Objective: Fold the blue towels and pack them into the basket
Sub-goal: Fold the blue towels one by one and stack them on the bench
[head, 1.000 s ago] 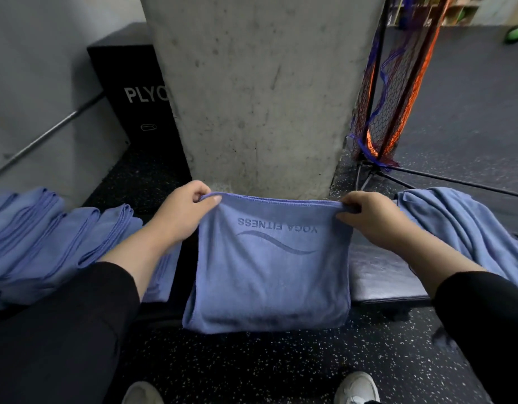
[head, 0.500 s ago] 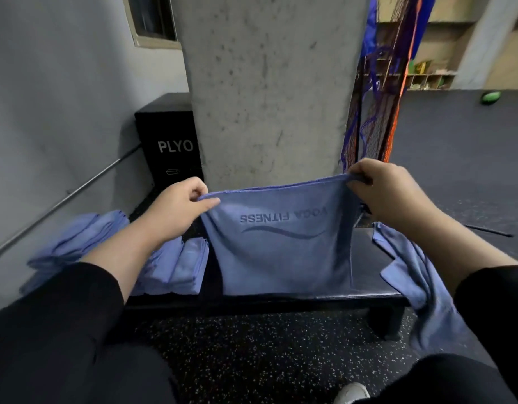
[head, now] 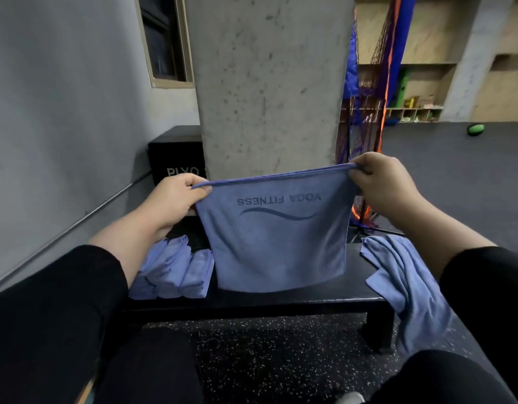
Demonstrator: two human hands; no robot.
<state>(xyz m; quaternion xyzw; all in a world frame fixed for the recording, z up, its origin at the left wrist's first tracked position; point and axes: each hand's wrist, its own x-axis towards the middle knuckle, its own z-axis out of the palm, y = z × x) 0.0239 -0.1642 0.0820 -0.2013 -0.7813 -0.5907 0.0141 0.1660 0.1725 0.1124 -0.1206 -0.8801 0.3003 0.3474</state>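
Observation:
A folded blue towel (head: 278, 243) printed "YOGA FITNESS" upside down hangs in the air above the black bench (head: 281, 301). My left hand (head: 176, 199) pinches its upper left corner and my right hand (head: 380, 182) pinches its upper right corner, keeping the top edge taut. Its bottom edge hangs just over the bench top. Several folded blue towels (head: 176, 272) lie side by side on the bench's left part. An unfolded blue towel (head: 406, 284) drapes over the bench's right end. No basket shows in this view.
A concrete pillar (head: 269, 83) rises right behind the bench. A black PLYO box (head: 176, 158) stands to its left by the grey wall with a metal rail (head: 62, 228). An orange and blue net (head: 365, 118) hangs at the right, with speckled rubber floor (head: 266, 354) below.
Both hands have raised the towel off the bench, the right hand higher than the left. The camera has tilted upward, showing more of the room.

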